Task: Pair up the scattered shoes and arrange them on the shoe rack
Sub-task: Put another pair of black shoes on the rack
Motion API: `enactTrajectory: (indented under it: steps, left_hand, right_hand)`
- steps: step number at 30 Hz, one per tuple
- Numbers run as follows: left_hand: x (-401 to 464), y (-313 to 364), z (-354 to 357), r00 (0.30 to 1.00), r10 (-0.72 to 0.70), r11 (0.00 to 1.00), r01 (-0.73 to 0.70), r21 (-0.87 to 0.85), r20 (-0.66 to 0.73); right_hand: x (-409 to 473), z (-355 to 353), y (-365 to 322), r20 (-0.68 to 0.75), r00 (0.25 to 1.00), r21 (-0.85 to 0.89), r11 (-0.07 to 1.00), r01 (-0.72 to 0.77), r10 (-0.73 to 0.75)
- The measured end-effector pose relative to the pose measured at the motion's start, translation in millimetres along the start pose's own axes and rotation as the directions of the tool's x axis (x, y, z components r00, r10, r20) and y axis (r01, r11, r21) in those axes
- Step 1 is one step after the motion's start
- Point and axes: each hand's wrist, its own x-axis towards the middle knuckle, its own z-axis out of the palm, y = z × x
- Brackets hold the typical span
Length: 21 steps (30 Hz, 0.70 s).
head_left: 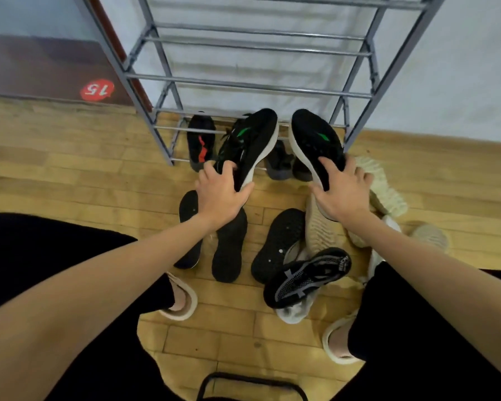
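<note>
The left hand (219, 195) and right hand (342, 195) each clasp one black sneaker with green marks (252, 143), raised before the shoe rack (252, 88). Its upper shelves look bare; most shoes lie scattered on the floor (70, 180).

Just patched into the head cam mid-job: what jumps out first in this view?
Two matching black sneakers with green logos, held up at centre: one in the left hand, one in the right hand, in front of the metal shoe rack. Below them, black and cream shoes lie scattered on the wood floor, several sole-up. A shoe with a red stripe sits on the rack's bottom tier.
</note>
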Motion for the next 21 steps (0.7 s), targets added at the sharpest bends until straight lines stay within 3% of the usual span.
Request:
enactTrajectory:
  steps: [7, 13, 21]
  left_hand:
    - [65, 23, 22, 0.999, -0.042, 0.999, 0.042, -0.004, 0.032]
    - [131, 29, 49, 0.999, -0.041, 0.999, 0.041, 0.011, 0.017]
    - [199, 61, 81, 0.996, 0.036, 0.999, -0.036, -0.003, -0.087]
  right_hand:
    - [46, 20, -3, -0.016, 1.0, -0.038, 0.999, -0.015, 0.014]
    - [110, 40, -5, 0.062, 0.984, 0.202, 0.964, -0.174, 0.165]
    - [191, 48, -7, -0.084, 0.973, 0.197, 0.961, -0.195, 0.215]
